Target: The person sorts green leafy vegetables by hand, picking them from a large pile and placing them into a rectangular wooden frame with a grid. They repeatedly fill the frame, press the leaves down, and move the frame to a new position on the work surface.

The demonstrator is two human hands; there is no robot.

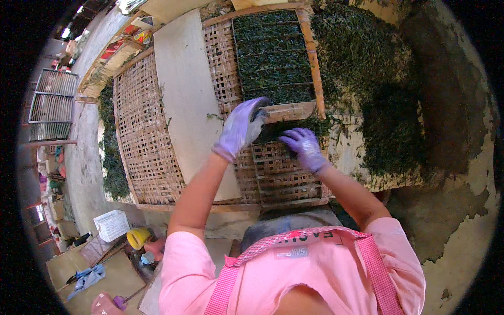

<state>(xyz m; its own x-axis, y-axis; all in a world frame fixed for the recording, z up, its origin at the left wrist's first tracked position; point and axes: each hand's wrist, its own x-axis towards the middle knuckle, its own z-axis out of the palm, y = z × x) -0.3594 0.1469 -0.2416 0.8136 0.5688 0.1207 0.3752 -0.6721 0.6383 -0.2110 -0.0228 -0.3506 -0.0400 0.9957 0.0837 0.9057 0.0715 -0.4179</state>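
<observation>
Both of my hands wear purple gloves with dark palms. My left hand [245, 126] is curled at the left end of a wooden slat [290, 112]; whether it grips anything is hidden. My right hand [305, 149] hovers or rests over the woven lattice mat [291, 173], fingers apart, just below a strip of dark green leafy matter [275, 132]; its palm is hidden and the hand is blurred. Beyond the slat, a thin-barred frame [318, 78] encloses a flat layer of dark green shreds [271, 55], resembling seaweed.
A pale board [189, 78] lies across the woven mat [141, 130] on my left. Loose dark green heaps [366, 51] spread to the right, along a stained wall [445, 118]. Down left are a white plastic basket [112, 225] and a yellow container [138, 238].
</observation>
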